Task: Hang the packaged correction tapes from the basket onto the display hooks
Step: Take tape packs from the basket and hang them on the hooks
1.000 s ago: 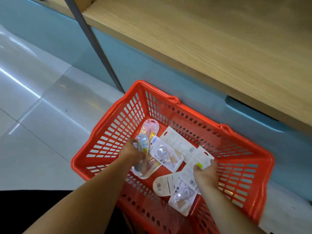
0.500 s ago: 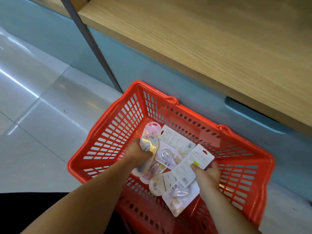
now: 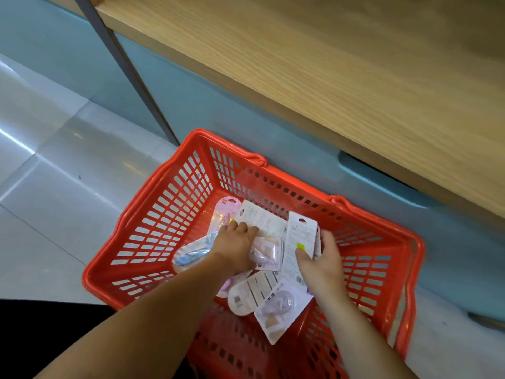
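The right hand (image 3: 319, 258) has tipped its white pack (image 3: 300, 236) up, pinched tight. The left hand (image 3: 235, 242) grips a blue pack (image 3: 191, 254) and now reaches further across the basket (image 3: 169, 209). Nothing hangs yet.

The left hand (image 3: 235, 242) and right hand (image 3: 325, 261) are bare, and so are both forearms (image 3: 164, 310). Black clothing (image 3: 41, 337) fills the lower left corner. A bright green spot (image 3: 300, 246) marks the right thumb (image 3: 303, 259) tip, perhaps a painted nail.
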Available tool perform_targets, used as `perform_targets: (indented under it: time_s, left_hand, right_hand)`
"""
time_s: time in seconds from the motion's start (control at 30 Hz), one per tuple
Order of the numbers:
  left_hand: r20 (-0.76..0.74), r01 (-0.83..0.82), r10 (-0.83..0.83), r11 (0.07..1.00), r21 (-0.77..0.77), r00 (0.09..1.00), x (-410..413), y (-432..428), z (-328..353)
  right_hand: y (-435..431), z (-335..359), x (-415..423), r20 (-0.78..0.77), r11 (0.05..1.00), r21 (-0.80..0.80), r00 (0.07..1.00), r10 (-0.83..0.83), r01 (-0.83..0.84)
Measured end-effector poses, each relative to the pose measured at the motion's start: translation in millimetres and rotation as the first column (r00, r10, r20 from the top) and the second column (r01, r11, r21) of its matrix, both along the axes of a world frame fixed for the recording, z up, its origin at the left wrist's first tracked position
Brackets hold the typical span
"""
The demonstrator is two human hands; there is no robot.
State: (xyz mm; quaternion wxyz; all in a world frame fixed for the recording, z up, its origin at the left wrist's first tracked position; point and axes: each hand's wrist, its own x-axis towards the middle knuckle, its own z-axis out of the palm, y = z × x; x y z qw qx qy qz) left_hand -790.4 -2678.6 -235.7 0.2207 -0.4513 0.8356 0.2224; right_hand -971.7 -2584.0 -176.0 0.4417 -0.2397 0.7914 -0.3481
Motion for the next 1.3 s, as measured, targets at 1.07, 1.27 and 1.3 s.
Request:
perform_targets:
  time_s: [1.07, 1.27, 1.3]
  left_hand:
    - [-0.635, -0.007, 0.767, 0.638, 0.77, 0.095, 27.8, 26.8, 359.7]
    - [-0.61, 0.069, 0.793, 0.608, 0.791, 0.001, 17.8, 27.9, 399.9]
    - [-0.604, 0.075, 0.797, 0.603, 0.794, -0.005, 16.8, 27.1, 402.2]
  right_hand:
    - [-17.2, 334.9, 18.3, 0.096, 0.859, -0.477, 0.96, 0.261, -0.186]
    - [-11.3, 374.5, 27.4, 0.194, 0.76, -0.643, 0.941, 0.277, -0.091]
    - [-13.3, 376.2, 28.5, 0.199, 0.751, -0.655, 0.94, 0.278, -0.083]
